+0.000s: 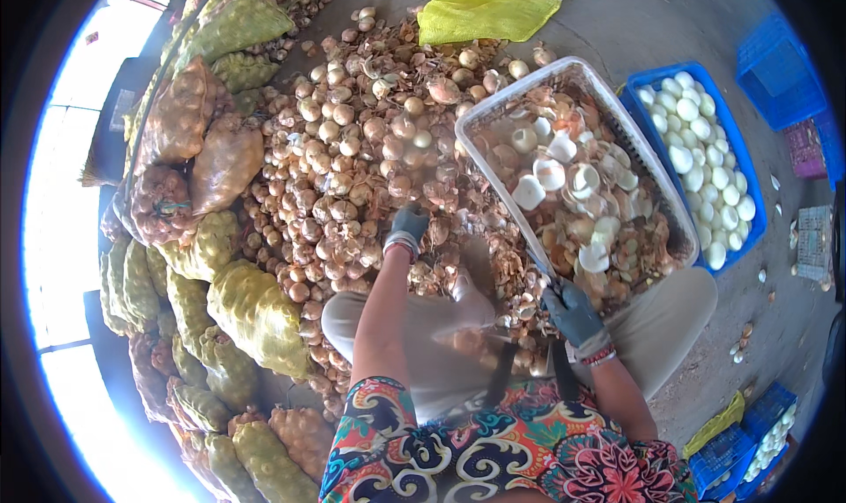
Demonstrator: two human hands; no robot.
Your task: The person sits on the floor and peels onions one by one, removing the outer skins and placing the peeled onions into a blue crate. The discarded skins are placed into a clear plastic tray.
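My left hand (408, 225), in a dark grey glove, reaches down onto the large heap of unpeeled onions (344, 209); its fingers are partly hidden, so whether it grips an onion does not show. My right hand (574, 311), gloved the same way, is closed around a knife (543, 265) with its blade pointing up and left, beside the near rim of a clear plastic crate (505, 202). Onion skins and cut onion pieces (562, 147) fill that crate. Beyond it, a blue crate (761, 229) holds many peeled white onions (702, 130).
Full mesh sacks of onions (258, 318) are stacked along the left. A yellow mesh bag (489, 11) lies at the top. Blue crates (780, 73) stand at the upper right, more (724, 460) at the lower right. A grey crate (814, 242) sits at the right edge.
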